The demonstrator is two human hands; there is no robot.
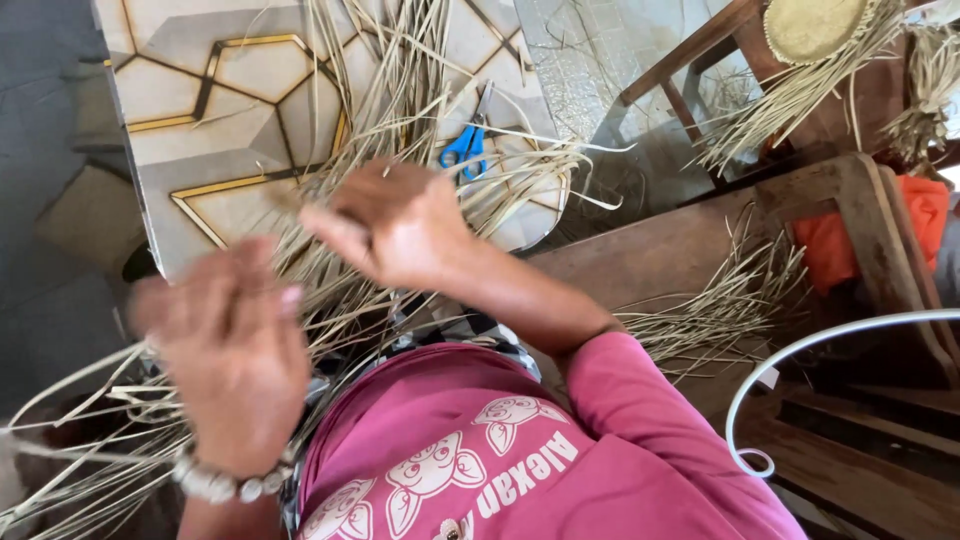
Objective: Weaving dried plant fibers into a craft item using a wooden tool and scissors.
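A loose mass of long pale dried straw strips (400, 110) spreads over a patterned mat (230, 110) and across my lap. My right hand (395, 225) is closed around a bunch of these strips near the middle of the view. Lower left, my left hand (230, 350) is blurred, back toward the camera, fingers curled among the strips; a beaded bracelet (225, 483) circles its wrist. Whether it grips a strip cannot be told. I wear a pink shirt (500, 450).
Blue-handled scissors (467, 142) lie on the mat behind the straw. A wooden bench (680, 250) runs to the right with more straw (730, 300) on it. A round woven piece (810, 25) sits upper right, orange cloth (860, 235) beside it, and a white wire hoop (800, 360).
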